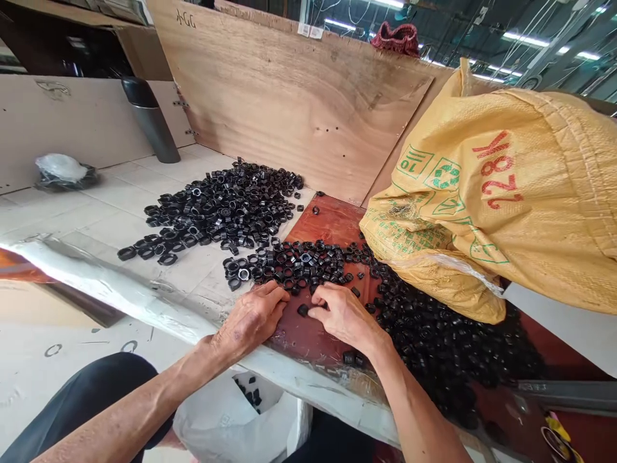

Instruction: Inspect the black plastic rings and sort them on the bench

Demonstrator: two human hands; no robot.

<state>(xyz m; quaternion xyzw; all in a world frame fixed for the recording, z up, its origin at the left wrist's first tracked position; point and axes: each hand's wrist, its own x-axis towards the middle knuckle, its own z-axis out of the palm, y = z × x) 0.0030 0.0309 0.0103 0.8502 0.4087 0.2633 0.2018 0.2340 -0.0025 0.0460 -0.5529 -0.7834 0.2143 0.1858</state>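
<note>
My left hand (258,313) rests at the front edge of a small heap of black plastic rings (289,260). Its fingers are bunched and curled down, and whatever they hold is hidden. Just right of it is my right hand (341,315), its thumb and forefinger curved with a gap between them. A loose black plastic piece (303,310) lies at the tip of the right thumb; whether they touch is unclear. Another black ribbed piece (353,358) sits below the right wrist, near the table edge.
A larger pile of black rings (226,206) lies behind, left. Many black parts (434,341) spread out below a yellow woven sack (520,186) on the right. A plywood board (299,96) closes the back. A dark bottle (150,122) stands back left; a white bag (231,418) hangs below the edge.
</note>
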